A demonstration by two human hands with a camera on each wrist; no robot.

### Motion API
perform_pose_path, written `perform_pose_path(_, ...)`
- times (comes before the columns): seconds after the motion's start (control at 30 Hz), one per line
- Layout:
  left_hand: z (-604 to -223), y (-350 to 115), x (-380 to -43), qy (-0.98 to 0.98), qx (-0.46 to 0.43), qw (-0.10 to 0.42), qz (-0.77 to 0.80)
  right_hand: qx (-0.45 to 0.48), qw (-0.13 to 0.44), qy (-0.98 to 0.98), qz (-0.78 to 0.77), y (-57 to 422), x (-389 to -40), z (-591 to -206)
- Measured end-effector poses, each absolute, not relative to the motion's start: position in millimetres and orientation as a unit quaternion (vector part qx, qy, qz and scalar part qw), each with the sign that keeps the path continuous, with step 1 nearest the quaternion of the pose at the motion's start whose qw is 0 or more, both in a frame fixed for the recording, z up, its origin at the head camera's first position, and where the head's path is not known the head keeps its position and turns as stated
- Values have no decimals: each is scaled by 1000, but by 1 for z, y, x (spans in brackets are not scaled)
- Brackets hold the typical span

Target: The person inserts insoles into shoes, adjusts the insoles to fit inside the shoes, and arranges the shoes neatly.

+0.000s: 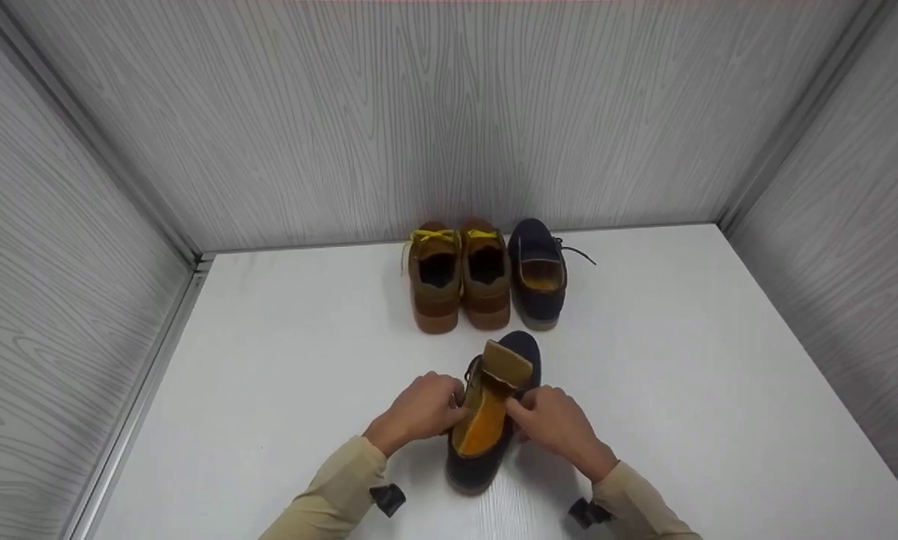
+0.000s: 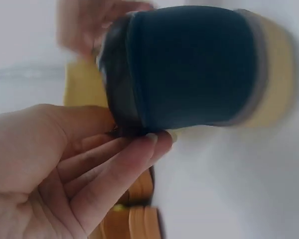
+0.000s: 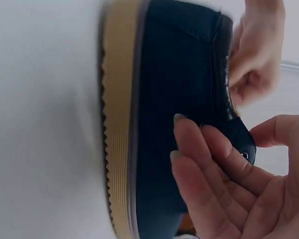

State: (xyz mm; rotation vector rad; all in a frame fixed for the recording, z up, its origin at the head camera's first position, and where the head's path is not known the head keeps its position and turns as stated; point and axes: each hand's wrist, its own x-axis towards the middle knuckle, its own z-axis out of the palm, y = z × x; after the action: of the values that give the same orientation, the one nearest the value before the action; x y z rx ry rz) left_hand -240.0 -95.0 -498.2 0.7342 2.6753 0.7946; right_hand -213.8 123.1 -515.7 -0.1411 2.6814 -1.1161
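A dark navy shoe [image 1: 470, 474] with an orange-tan inside points away from me, its tongue [image 1: 507, 364] folded up and forward. My left hand [image 1: 424, 406] pinches the left edge of its opening between thumb and fingers. On the opposite edge, my right hand [image 1: 557, 424] grips the side near the eyelets, fingers along the outer wall. The left wrist view shows the rounded navy heel [image 2: 194, 69] and black collar. A pale ridged sole [image 3: 120, 124] runs along the shoe in the right wrist view.
Two brown shoes [image 1: 435, 304] with yellow laces stand side by side against the back wall. Just right of them is another navy shoe [image 1: 536, 247], a dark lace [image 1: 580, 253] trailing to its right. Grey wood-grain panels [image 1: 449, 112] enclose the white table [image 1: 306, 330].
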Motion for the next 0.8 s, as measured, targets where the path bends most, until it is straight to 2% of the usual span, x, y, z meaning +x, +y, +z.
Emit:
perform_pose_path(0.23,-510,-72,-209,921,216,105,307,-8,76,944,-320,147,-220,-510)
perform_pose_path(0.33,-509,-69,-204,926,210,79,302,-9,54,954,-295,153,-221,-510)
perform_pose_path(0.63,-490,-69,-225,938,178,-107,277,-86,-51,949,-298,145,-223,-507)
perform_pose_path(0.7,-487,-65,-229,946,176,-111,248,-97,-68,952,-282,140,-226,-508)
perform_pose_path(0.8,-488,-58,-234,959,177,-87,205,-107,-92,956,-257,133,-231,-510)
